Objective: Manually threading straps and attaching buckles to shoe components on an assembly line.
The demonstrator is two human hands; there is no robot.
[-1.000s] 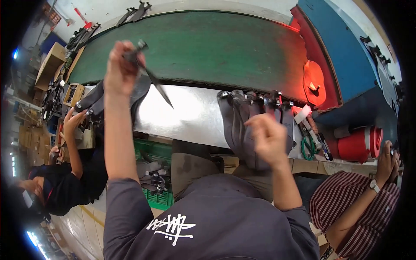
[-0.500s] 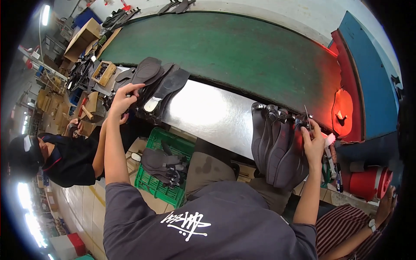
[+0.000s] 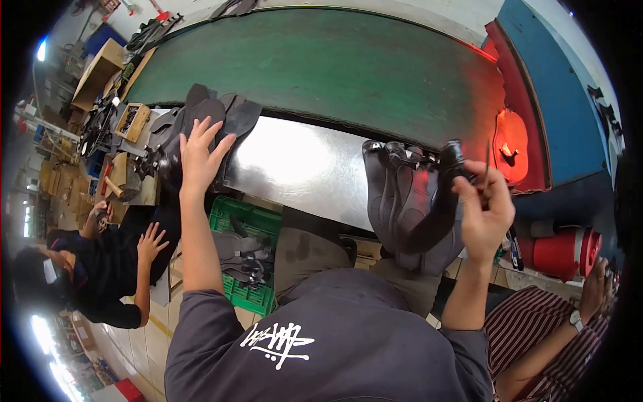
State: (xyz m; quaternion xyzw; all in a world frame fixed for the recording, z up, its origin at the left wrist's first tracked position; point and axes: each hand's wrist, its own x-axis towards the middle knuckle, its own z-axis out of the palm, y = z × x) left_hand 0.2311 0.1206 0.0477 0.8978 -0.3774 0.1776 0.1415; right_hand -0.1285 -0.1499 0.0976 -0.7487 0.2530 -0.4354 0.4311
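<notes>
Head cam, ref = silver sheet [image 3: 308, 181]. Right hand [image 3: 487, 211] past sheet's right end: fingers curled, gripping dark sole [image 3: 435, 218]. Sole is blurred, just left of that hand, in front of sole row [image 3: 380, 194]. Left hand [image 3: 200, 157] at sheet's left end: spread wide, over sole pile [image 3: 242, 119], contact unclear.

The left hand [image 3: 201, 157], raised over the green belt [image 3: 315, 63] a second ago, is now spreading its fingers over the pile of soles [image 3: 239, 119] at the bench's [image 3: 301, 167] left end. The right hand [image 3: 483, 208] is lifting one dark sole [image 3: 439, 209], blurred and tilted, above the row [image 3: 383, 201] near the right end. A co-worker's hand [image 3: 151, 246] is opening below the front edge, clear of that pile.
</notes>
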